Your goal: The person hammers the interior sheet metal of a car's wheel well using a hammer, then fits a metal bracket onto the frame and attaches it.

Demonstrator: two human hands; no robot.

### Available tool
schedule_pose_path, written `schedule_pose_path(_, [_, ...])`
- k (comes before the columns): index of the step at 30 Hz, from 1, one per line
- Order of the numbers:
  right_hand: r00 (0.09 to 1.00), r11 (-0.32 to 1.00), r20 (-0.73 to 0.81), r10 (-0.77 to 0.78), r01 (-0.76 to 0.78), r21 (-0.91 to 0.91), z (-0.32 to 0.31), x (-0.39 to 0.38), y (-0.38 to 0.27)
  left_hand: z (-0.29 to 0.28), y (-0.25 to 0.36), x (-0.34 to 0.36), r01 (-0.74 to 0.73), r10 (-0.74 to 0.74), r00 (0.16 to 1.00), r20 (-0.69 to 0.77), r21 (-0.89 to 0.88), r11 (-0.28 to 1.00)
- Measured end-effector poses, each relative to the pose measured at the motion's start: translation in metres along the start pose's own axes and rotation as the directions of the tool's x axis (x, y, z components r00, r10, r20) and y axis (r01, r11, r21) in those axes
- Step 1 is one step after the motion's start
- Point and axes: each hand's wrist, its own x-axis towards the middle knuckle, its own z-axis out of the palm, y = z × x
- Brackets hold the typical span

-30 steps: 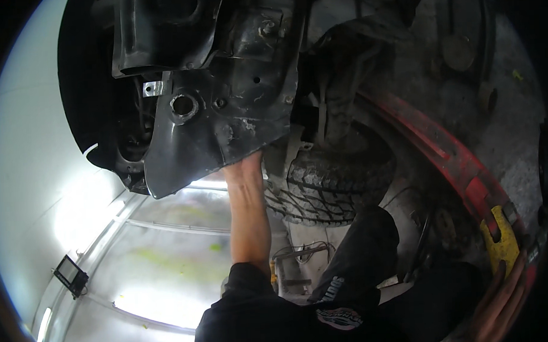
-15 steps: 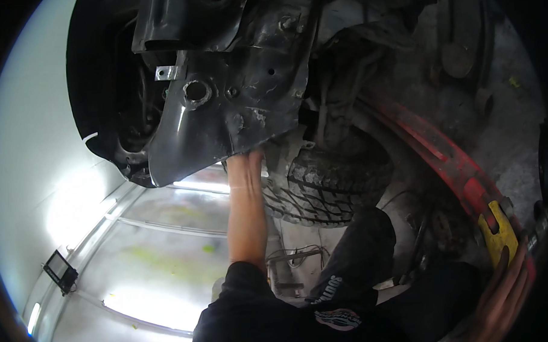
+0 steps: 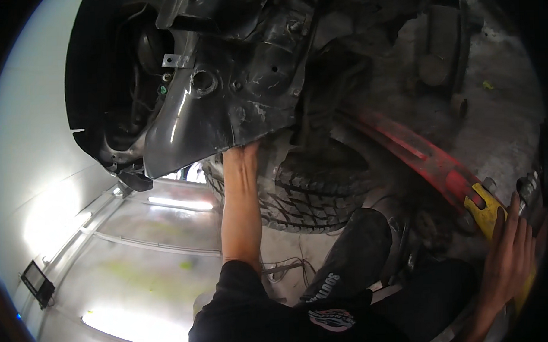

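Observation:
My left hand (image 3: 241, 155) reaches up behind the lower edge of a scuffed dark metal body panel (image 3: 224, 121) on a vehicle. Its fingers are hidden there, so I cannot see what they touch. Just right of that forearm is a muddy, chunky-tread tire (image 3: 317, 190). At the far right, my right hand (image 3: 511, 256) lies with fingers stretched out against the yellow part (image 3: 487, 215) of a long red metal frame, which looks like a floor jack (image 3: 427, 156). It does not wrap around it.
A black curved plastic liner (image 3: 77, 75) hangs at the upper left. A work light (image 3: 38, 283) is mounted by the pale wall. My bent knee (image 3: 373, 234) is below the tire. Cables (image 3: 289, 264) lie on the floor near my left arm.
The view has shifted slightly, so the panel and tire sit a little differently. My right hand shows farther into the picture, beside the yellow part. My left hand stays behind the panel.

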Motion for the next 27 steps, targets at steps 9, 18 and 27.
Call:
schedule_pose_path(9, [0.997, 0.994, -0.071, -0.020, 0.012, -0.112, 0.005, 0.008, 0.006, 0.026, -0.010, -0.005, -0.011, 0.017, 1.000, 0.021, -0.253, 0.967])
schedule_pose_path(18, [0.987, 0.997, -0.146, -0.062, 0.055, -0.048, -0.016, 0.014, -0.007, 0.019, -0.032, 0.010, 0.085, -0.018, 0.991, 0.130, -0.532, 0.843])
schedule_pose_path(27, [0.983, 0.976, -0.128, -0.129, 0.103, -0.190, -0.030, 0.007, -0.022, 0.054, -0.020, 0.001, 0.065, 0.034, 0.993, 0.115, -0.759, 0.647])
